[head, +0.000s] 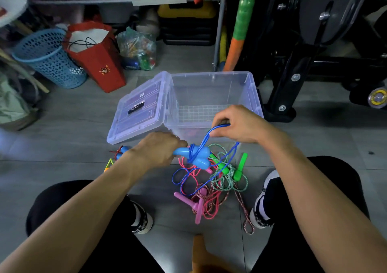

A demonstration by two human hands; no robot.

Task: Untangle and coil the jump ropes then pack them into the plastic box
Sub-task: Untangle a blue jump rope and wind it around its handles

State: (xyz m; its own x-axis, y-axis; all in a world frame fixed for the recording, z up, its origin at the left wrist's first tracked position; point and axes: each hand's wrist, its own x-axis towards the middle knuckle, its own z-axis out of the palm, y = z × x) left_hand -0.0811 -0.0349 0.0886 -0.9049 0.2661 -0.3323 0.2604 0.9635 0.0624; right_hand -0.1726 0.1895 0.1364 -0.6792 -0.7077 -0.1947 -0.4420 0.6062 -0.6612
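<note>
- Jump ropes (211, 180) lie tangled on the floor just before the open plastic box (211, 97).
- Left hand (156, 147) grips the blue handles (199, 155).
- Right hand (238, 124) pinches the blue cord (217, 127), lifted above the pile.

A cluttered home storeroom: tiled floor (62, 126), laundry basket (48, 59), gift bag (98, 63) (red) and exercise machine (314, 42).

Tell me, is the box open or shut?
Open. The box has its lid flipped back to the left onto the floor, so you can see through the top down to the gridded bottom.
</note>
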